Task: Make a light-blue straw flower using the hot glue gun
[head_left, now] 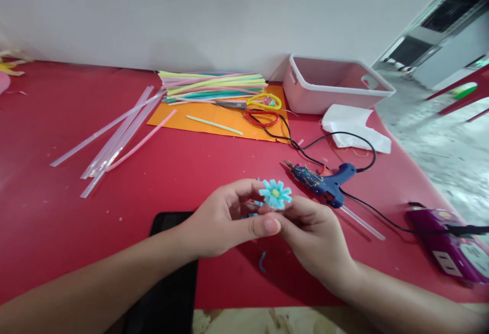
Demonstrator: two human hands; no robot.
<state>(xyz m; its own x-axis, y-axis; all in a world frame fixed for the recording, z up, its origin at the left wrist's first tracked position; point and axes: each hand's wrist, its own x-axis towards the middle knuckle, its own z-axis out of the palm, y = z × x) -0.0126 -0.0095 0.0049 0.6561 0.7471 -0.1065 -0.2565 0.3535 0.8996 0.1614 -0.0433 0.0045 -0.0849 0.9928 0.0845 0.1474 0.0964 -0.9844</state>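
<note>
A small blue pipe-cleaner flower [281,199] with a yellow-green centre faces up between my two hands, above the red table. My left hand [233,222] is closed, its thumb and fingers pinched just below the flower head. From the other side my right hand [313,237] closes on the flower too, thumb and forefinger meeting under the petals. More blue fuzzy bits show behind my left fingers, mostly hidden. A short blue pipe-cleaner scrap [262,262] lies on the table below my hands.
Right of my hands rests a blue glue gun [324,184], corded to a purple power box [439,247]. Scissors [244,106] and pipe cleaners [214,84] lie on orange card [225,128]. Glue sticks [118,140], a pink bin [324,92], white paper [355,128] and a black tablet [164,293] surround.
</note>
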